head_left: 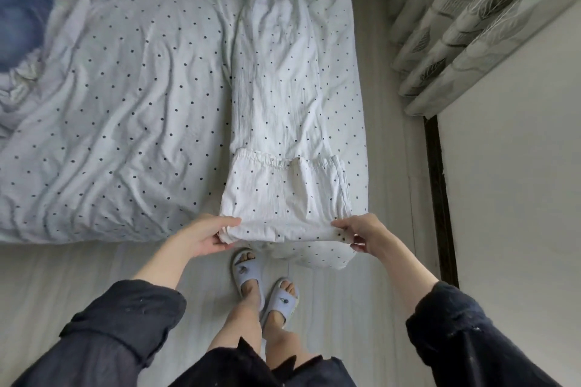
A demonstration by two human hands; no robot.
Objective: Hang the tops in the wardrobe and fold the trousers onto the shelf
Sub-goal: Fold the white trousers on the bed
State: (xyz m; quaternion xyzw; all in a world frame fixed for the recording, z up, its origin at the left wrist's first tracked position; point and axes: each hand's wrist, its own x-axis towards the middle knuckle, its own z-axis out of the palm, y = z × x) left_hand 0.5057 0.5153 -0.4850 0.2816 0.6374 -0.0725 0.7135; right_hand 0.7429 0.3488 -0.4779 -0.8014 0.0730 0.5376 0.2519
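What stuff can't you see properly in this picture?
- Head view: the blue thing on the bed is blurred and cut by the left edge.
- The trousers blend into the dotted sheet; the layers under the fold are hidden.
- Left hand and right hand: fingertips tucked under cloth.
- No wardrobe in view.

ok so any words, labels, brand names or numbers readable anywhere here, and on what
None can be read.
trousers: only dots; a small dark mark at the folded-over hem is too small to tell.
bed sheet: dots, no text.
slippers: a small dark motif, too blurred to read.
curtain: leaf pattern only.
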